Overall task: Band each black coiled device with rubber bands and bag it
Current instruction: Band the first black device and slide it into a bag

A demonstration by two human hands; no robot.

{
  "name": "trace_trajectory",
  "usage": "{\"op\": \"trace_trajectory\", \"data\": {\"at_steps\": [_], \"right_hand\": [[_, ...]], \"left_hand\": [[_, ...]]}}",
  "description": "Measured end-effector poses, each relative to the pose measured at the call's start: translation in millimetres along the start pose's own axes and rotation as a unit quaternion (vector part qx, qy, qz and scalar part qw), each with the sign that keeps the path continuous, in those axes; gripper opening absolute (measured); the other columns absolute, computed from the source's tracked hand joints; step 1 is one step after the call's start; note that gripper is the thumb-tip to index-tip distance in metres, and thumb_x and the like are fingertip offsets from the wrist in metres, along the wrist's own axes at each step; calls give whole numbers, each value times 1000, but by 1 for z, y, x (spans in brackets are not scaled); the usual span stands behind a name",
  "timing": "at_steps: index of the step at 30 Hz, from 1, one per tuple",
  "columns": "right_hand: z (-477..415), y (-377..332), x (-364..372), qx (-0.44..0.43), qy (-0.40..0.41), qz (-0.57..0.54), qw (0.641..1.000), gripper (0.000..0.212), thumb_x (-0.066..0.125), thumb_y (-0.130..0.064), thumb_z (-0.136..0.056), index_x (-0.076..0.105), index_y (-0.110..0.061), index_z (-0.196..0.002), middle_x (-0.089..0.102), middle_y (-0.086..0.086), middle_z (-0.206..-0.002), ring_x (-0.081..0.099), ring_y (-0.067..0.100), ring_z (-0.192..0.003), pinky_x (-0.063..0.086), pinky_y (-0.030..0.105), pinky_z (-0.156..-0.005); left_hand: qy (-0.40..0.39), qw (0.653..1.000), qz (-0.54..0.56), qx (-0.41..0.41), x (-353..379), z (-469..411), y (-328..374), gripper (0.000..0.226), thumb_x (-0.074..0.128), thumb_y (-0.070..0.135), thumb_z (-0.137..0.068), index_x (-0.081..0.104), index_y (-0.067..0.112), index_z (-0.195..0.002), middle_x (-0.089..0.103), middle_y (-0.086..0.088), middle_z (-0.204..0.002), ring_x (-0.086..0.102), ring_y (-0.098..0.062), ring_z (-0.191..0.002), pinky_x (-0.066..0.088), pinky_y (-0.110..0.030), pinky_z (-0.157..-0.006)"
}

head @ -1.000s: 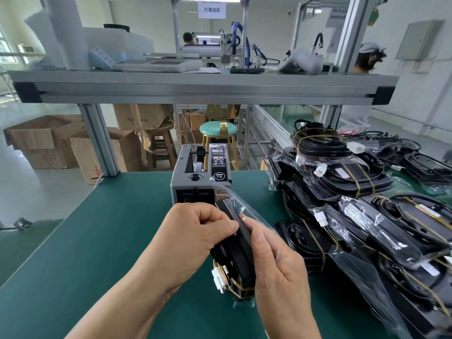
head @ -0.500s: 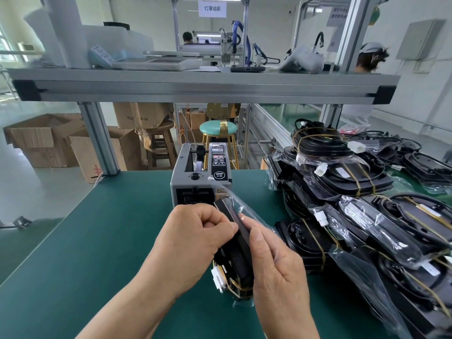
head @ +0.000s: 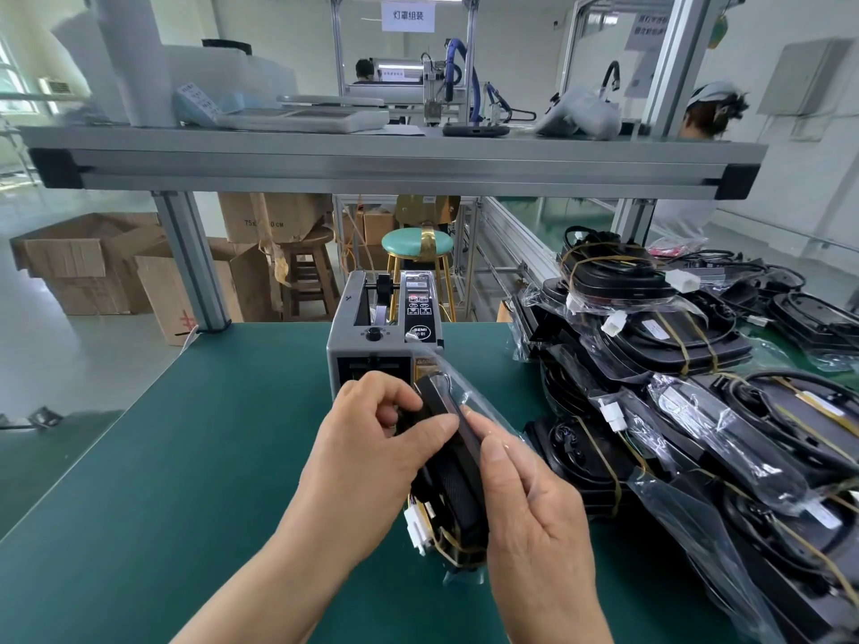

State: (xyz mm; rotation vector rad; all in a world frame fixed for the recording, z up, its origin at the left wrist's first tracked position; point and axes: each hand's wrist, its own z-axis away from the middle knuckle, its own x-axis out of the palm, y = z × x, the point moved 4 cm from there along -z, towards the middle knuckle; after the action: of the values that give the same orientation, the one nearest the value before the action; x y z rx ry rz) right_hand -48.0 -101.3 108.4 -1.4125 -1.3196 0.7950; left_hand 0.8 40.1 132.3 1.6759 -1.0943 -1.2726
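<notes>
Holds the device [head: 453,476] on edge over the mat [head: 162,457], low and centre, mostly inside a clear bag [head: 479,402] with the mouth gaping upward. Cannot tell whether the lower end rests on the mat. Shows yellow bands [head: 458,548] round that lower end and a white plug [head: 415,527] jutting left, perhaps inside the film, perhaps outside: cannot tell. Pinches the upper end with the left hand [head: 372,462], thumb laid across the black face, fingers curled over the far edge. Clamps the opposite side with the right hand [head: 534,518], thumb pressed flat on the film, remaining fingers wrapped behind and hidden.

Probably the seating step: pushing the device to the bottom, then closing the mouth. Risks catching the jutting plug on the film and tearing or bunching it. Risks rolling a band off the narrow end if forced down against tight film. Risks a slip as well, with slick plastic under the right thumb and only a pinch above.

Leaves little room beyond. Dispenser [head: 372,337] just behind the bag mouth, touching or not, cannot tell. Pile [head: 697,411] of bagged devices near on the right, stacked loose and leaning, apt to slide if nudged or loaded carelessly.
</notes>
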Motion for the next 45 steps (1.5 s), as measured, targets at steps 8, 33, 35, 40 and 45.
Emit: {"op": "trace_trajectory", "data": {"at_steps": [8,33,35,40,45], "right_hand": [[1,-3,-2,-7,-2,-6,1000,33,47,-39,-88,73,-33,-108,75,-20,-101,68,-4,-98,50,7,-79],[10,35,-14,-3,-60,-81,995,42,75,-1,-74,78,-29,-105,75,6,-110,70,22,-107,55,19,-84],[19,39,-23,-18,-47,-9,999,53,86,2,-66,77,-28,-109,75,1,-112,70,20,-109,54,23,-90],[37,31,-12,-102,2,211,972,76,78,-23,-57,62,-31,-131,72,-15,-116,67,0,-105,48,8,-85],[34,27,-14,-115,80,193,971,38,59,-24,-83,70,-20,-119,72,-11,-116,64,-6,-108,44,4,-88]], "left_hand": [[-12,994,89,-55,18,10,-6,52,74,63,-60,54,45,-105,64,18,-109,60,7,-96,53,-27,-85],[-5,986,-12,166,2,24,-20,38,80,17,-68,64,38,-96,57,19,-114,60,-9,-110,53,-31,-86],[1,973,-43,225,5,35,-27,38,80,24,-66,63,35,-98,56,20,-113,60,-13,-109,52,-27,-87],[64,942,-72,322,19,55,-34,27,80,29,-68,62,29,-89,54,19,-101,52,-4,-95,40,-9,-85],[61,938,-70,333,21,59,-38,16,74,29,-73,67,23,-86,54,20,-101,51,-5,-93,40,-10,-84]]}}
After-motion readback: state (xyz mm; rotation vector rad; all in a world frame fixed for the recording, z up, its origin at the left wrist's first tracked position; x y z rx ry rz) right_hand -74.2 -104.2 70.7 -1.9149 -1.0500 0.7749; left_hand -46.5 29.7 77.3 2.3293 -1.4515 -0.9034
